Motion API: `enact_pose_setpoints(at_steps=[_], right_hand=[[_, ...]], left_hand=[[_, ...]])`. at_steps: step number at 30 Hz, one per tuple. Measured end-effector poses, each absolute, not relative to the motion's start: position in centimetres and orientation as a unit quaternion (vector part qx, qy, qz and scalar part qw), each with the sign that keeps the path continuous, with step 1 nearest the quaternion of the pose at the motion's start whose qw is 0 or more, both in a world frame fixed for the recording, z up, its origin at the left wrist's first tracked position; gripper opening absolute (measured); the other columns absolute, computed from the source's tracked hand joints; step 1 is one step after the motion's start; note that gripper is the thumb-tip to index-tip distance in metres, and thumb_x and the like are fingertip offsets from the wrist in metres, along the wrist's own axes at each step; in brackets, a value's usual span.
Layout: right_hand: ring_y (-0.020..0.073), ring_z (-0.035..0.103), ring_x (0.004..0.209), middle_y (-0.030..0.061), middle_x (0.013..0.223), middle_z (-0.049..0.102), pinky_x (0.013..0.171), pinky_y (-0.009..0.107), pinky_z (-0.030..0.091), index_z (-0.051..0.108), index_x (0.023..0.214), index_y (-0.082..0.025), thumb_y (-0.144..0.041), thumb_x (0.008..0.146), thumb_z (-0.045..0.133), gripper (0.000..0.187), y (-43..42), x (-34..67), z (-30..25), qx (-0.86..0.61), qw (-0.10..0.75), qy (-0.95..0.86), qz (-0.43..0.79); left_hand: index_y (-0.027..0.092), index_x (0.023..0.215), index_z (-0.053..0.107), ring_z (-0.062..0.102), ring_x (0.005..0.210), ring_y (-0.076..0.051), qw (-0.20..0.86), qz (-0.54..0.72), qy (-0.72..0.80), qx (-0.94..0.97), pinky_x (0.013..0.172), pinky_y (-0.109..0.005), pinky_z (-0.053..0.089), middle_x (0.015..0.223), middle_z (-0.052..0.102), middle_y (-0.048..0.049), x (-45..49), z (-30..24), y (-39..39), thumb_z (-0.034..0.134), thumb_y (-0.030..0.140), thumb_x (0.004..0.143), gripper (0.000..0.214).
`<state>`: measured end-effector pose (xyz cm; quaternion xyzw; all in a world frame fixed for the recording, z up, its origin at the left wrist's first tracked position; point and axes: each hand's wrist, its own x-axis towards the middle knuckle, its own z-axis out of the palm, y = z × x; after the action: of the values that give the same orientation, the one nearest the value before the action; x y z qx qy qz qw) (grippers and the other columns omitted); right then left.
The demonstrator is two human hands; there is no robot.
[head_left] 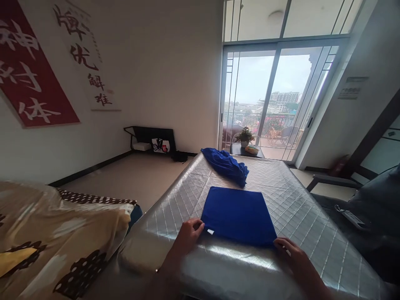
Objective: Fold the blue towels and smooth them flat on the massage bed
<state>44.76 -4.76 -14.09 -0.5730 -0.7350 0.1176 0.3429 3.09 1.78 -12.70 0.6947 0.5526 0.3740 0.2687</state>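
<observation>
A blue cloth (239,214), folded into a flat, neat rectangle, lies on the silver quilted table cover (300,208). A small white label (210,232) shows near its front left corner. My left hand (190,231) is closed, pinching that corner between thumb and fingers. At the front right corner, my right hand (289,246) also pinches the edge of the cloth. Beyond the folded piece, a second blue cloth (226,164) lies crumpled near the far left side of the table.
To the left is a sofa under a brown patterned throw (93,233). A dark armchair (359,200) with a power strip (353,217) on it stands at right. Past the table's far end, a potted plant (245,136) sits before sliding glass doors (278,100).
</observation>
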Motion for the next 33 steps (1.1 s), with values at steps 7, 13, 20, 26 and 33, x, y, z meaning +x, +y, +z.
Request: enact_pose_setpoints(at_steps=[7, 13, 20, 26, 33], right_hand=[[0.0213, 0.071, 0.089, 0.0085, 0.100, 0.073, 0.080, 0.034, 0.058, 0.074, 0.091, -0.026, -0.059, 0.097, 0.044, 0.045, -5.2, 44.8, -13.7, -0.565, 0.305, -0.753, 0.144], [0.0222, 0.071, 0.090, 0.0089, 0.101, 0.073, 0.082, 0.035, 0.058, 0.075, 0.092, -0.027, -0.061, 0.096, 0.043, 0.046, -5.3, 45.0, -14.4, -0.566, 0.302, -0.752, 0.153], [0.0196, 0.071, 0.085, 0.0060, 0.096, 0.074, 0.078, 0.031, 0.057, 0.074, 0.087, -0.029, -0.061, 0.098, 0.040, 0.048, -5.3, 45.1, -14.9, -0.572, 0.286, -0.759, 0.122], [0.0234, 0.068, 0.089, 0.0075, 0.088, 0.073, 0.087, 0.039, 0.054, 0.071, 0.080, -0.026, -0.058, 0.101, 0.027, 0.059, -2.8, 42.5, -12.8, -0.643, 0.231, -0.728, 0.054], [0.0272, 0.030, 0.149, 0.0129, 0.159, 0.039, 0.122, 0.045, 0.024, 0.046, 0.150, -0.009, -0.048, 0.100, 0.029, 0.065, 1.0, 38.1, -15.0, -0.710, 0.147, -0.687, 0.033]], left_hand=[[0.020, 0.092, 0.072, 0.071, 0.080, -0.020, 0.279, 0.373, 0.586, 0.663, 0.079, -0.028, 0.051, 0.090, 0.076, -0.0043, 3.0, -12.7, 2.2, 0.055, 0.031, 0.084, 0.022], [0.018, 0.094, 0.072, 0.070, 0.082, -0.018, 0.293, 0.341, 0.613, 0.650, 0.079, -0.027, 0.051, 0.106, 0.073, -0.0075, 2.8, -12.9, 2.4, 0.057, 0.015, 0.073, 0.026], [0.019, 0.094, 0.073, 0.070, 0.084, -0.020, 0.311, 0.294, 0.617, 0.660, 0.074, -0.026, 0.050, 0.094, 0.075, -0.0049, 2.8, -12.3, 3.3, 0.057, 0.021, 0.076, 0.024], [0.023, 0.107, 0.072, 0.071, 0.086, -0.022, 0.282, 0.271, 0.638, 0.664, 0.075, -0.027, 0.047, 0.090, 0.077, -0.0042, 3.5, -11.6, 4.0, 0.052, 0.033, 0.089, 0.029], [0.022, 0.097, 0.073, 0.071, 0.090, -0.021, 0.244, 0.283, 0.645, 0.667, 0.080, -0.027, 0.048, 0.094, 0.077, -0.0048, 3.8, -12.7, 4.3, 0.057, 0.025, 0.086, 0.019]])
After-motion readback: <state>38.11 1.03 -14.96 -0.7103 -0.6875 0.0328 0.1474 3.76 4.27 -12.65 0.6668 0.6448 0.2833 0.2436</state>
